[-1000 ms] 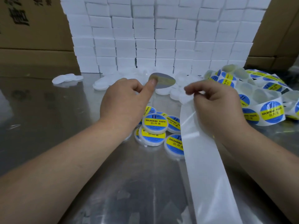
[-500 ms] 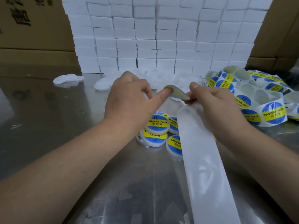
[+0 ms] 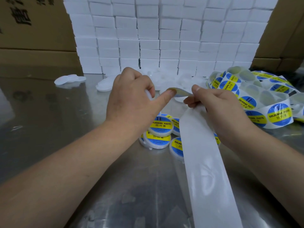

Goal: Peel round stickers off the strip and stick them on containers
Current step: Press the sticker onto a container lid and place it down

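Brought the sticker (image 3: 180, 92) on the thumb of the left hand (image 3: 134, 102) down from its raised, face-on pose to lie edge-on against the fingertips of the right hand (image 3: 218, 109); closed the gap between both hands above the strip (image 3: 202, 153).

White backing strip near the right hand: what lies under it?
Labelled soldering paste containers poke out from under the backing strip at its left edge, a yellow-blue sliver at its right. The steel table carries them. Whatever else lies beneath is hidden.

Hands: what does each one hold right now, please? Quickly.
Left hand: grips a container; thumb touches a sticker.
Right hand: pinches the strip.
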Demonstrator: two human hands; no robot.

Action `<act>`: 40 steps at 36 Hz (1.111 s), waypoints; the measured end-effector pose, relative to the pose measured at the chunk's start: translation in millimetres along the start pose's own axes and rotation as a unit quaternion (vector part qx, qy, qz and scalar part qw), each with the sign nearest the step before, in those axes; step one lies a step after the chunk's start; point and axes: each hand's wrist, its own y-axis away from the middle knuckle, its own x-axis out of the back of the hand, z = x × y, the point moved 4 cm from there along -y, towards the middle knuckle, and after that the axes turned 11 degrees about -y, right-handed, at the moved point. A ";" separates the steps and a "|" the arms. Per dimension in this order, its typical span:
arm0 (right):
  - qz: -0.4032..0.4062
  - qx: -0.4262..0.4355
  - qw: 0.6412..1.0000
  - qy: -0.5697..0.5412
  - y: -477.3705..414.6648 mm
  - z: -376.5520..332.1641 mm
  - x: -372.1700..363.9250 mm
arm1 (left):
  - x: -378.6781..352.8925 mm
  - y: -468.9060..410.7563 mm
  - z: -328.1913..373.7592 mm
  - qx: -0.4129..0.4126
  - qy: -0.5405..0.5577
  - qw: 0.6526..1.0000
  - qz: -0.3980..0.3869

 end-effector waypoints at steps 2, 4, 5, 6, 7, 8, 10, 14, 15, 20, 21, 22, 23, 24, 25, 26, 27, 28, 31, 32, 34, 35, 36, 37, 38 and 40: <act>0.013 -0.001 1.000 -0.002 -0.3 0.1 2.4 | -0.3 -0.1 0.2 0.000 0.000 1.000 0.000; 0.026 -0.001 1.000 -0.003 -0.1 -0.3 4.0 | -0.8 0.1 0.5 -0.008 -0.001 1.000 -0.004; 0.029 -0.001 1.000 -0.005 0.2 -1.0 3.9 | -0.9 0.1 0.6 -0.013 -0.003 1.000 -0.007; 0.029 0.000 1.000 -0.010 0.3 -1.4 3.6 | -1.0 0.0 0.8 -0.018 -0.005 1.000 -0.008; 0.027 0.000 1.000 -0.013 0.3 -1.5 3.2 | -1.4 -0.2 0.4 -0.020 -0.009 1.000 -0.008; 0.027 0.000 1.000 -0.014 0.4 -1.5 3.0 | -2.2 -0.6 -0.3 -0.020 -0.013 1.000 -0.010; 0.030 0.004 0.999 -0.016 0.4 -1.7 3.3 | -6.0 -1.4 -3.5 -0.018 -0.032 0.999 -0.015; 0.047 0.014 0.998 -0.036 -1.0 -2.7 6.8 | -13.4 -4.4 -13.4 0.032 -0.041 0.998 -0.031; 0.049 0.018 0.998 -0.038 -1.3 -3.5 7.4 | -13.9 -4.9 -15.0 0.057 -0.021 0.997 -0.038; 0.021 0.033 0.999 -0.022 0.7 -5.2 2.5 | -15.6 -3.9 -17.7 0.158 0.191 0.966 -0.074; 0.014 0.034 0.999 -0.014 1.7 -4.8 1.3 | -15.2 -4.4 -17.9 0.168 0.213 0.960 -0.068; 0.007 0.036 0.999 -0.007 2.6 -4.7 0.4 | -14.8 -5.0 -18.0 0.178 0.228 0.955 -0.061; 0.001 0.038 0.999 -0.004 3.4 -4.9 -0.3 | -15.5 -5.7 -18.9 0.194 0.242 0.949 -0.055; -0.004 0.039 0.999 -0.004 4.1 -5.4 -1.0 | -16.0 -6.1 -19.6 0.212 0.260 0.941 -0.050; -0.009 0.040 0.999 -0.007 4.5 -5.9 -1.5 | -17.1 -6.1 -20.9 0.228 0.278 0.932 -0.047; -0.014 0.041 0.999 -0.009 5.0 -6.6 -2.0 | -18.1 -6.0 -21.8 0.238 0.288 0.926 -0.046; -0.019 0.043 0.999 -0.010 5.3 -7.2 -2.5 | -19.2 -6.1 -22.5 0.243 0.292 0.924 -0.048; -0.025 0.043 0.999 -0.010 5.6 -7.5 -3.2 | -20.2 -6.0 -22.6 0.246 0.294 0.922 -0.054; -0.041 0.038 0.998 -0.018 6.5 -6.9 -5.5 | -23.6 -5.5 -22.1 0.259 0.323 0.907 -0.080; -0.046 0.034 0.998 -0.024 6.8 -6.7 -6.2 | -24.7 -5.3 -21.2 0.263 0.340 0.898 -0.094; -0.060 0.028 0.997 -0.031 7.4 -6.5 -7.5 | -26.7 -4.5 -18.2 0.263 0.378 0.879 -0.122; -0.071 0.026 0.997 -0.032 7.7 -6.5 -8.4 | -27.5 -4.0 -16.8 0.260 0.399 0.869 -0.133; -0.083 0.025 0.996 -0.032 8.1 -6.3 -9.4 | -28.2 -3.3 -15.3 0.256 0.419 0.859 -0.142; -0.094 0.023 0.995 -0.030 8.3 -6.0 -10.4 | -28.7 -2.7 -14.0 0.253 0.437 0.850 -0.148; -0.101 0.021 0.994 -0.028 8.6 -5.5 -11.2 | -28.8 -2.1 -12.8 0.251 0.452 0.842 -0.153; -0.108 0.018 0.994 -0.028 8.8 -4.7 -11.9 | -29.5 -1.0 -11.1 0.253 0.478 0.825 -0.164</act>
